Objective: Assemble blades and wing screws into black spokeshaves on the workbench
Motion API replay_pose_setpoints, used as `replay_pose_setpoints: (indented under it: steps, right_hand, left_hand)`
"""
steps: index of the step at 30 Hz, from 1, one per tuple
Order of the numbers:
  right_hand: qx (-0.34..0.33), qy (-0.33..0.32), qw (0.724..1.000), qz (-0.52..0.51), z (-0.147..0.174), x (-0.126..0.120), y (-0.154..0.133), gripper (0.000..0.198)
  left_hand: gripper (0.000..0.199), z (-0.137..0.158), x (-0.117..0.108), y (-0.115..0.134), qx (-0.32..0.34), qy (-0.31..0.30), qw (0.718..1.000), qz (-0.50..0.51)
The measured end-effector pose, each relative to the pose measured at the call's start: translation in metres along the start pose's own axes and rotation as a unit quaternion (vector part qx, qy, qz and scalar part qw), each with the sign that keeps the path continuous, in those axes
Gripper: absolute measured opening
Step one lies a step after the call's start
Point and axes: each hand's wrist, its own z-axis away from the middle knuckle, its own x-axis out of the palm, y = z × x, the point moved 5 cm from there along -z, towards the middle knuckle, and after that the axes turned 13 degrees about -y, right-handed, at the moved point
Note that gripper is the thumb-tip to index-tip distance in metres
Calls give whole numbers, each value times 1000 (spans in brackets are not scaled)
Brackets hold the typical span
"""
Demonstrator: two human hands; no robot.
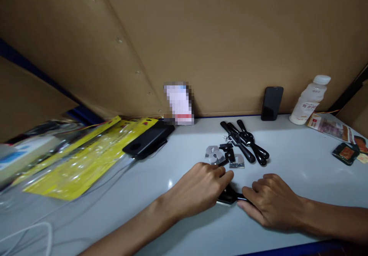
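A black spokeshave (228,199) is held low over the near part of the table, its pale lower edge facing me. My right hand (270,200) is closed around its right handle. The fingers of my left hand (202,189) are bent and closed at its middle and left side; they and the hand hide the left handle. Just beyond lie silver blades (214,154), black cap pieces (229,155), another flat blade (237,161) and small screws (225,138). Several more black spokeshave bodies (244,141) lie crossed in a heap behind them.
On the left, yellow blister packs (86,164) lie beside a black power bank (148,139) with a white cable (48,233). A blurred-out phone (179,104) and a dark phone (271,103) lean on the cardboard wall (224,49). A bottle (309,102) and packets (330,127) stand right.
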Motion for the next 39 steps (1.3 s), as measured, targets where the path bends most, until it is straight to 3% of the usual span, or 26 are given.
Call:
replay_pose_setpoints:
  steps: [6,14,21,27,33,39]
  right_hand:
    - [60,-9,998,-11,1,1,7,33]
    - [1,-9,1000,9,0,-2,3,38]
    - [24,-9,1000,-5,0,-1,2,35]
    - [78,-20,997,-22,0,0,9,33]
    - [20,-25,999,-10,-2,0,6,34]
    - [-2,-9,1000,-5,0,-2,2,40]
  left_hand:
    - [20,3,5,-4,22,-9,1000,18]
    - [19,1,1,13,59,37,997,-33]
    - [20,-2,2,-6,-20,-26,999,6]
    - [19,1,7,-3,19,-30,999,1]
    - [19,0,2,12,59,30,997,-32]
    - [18,-3,2,-3,-14,-17,1000,18]
